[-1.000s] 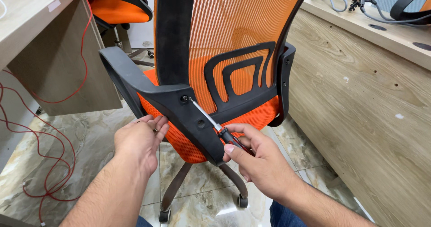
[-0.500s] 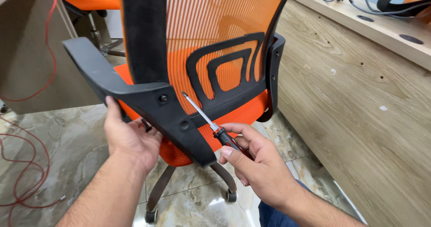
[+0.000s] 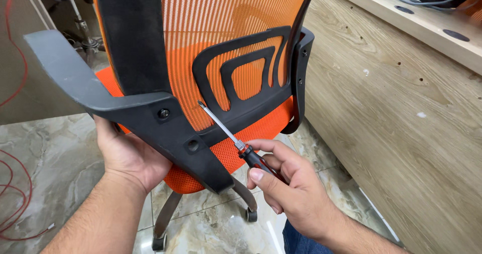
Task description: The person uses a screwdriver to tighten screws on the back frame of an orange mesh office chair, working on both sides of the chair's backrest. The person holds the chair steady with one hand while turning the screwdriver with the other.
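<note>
An orange mesh office chair [image 3: 226, 28] with a black frame stands in front of me, its back toward me. My left hand [image 3: 128, 156] grips the underside of its grey-black armrest [image 3: 125, 106], which has two screw holes on its side. My right hand [image 3: 286, 183] holds a screwdriver [image 3: 236, 141] with a red and black handle. Its metal tip points up-left, close to the chair's black lumbar frame [image 3: 241, 83] and just right of the upper armrest screw.
A wooden desk panel [image 3: 401, 113] rises close on the right, with cables on the desktop above. Red wires [image 3: 15, 183] trail over the marble floor at the left. The chair's wheeled base [image 3: 251, 214] stands below my hands.
The view has drawn closer to the chair. My left hand slid under the armrest, and the screwdriver tip lifted off the armrest toward the chair's back.
</note>
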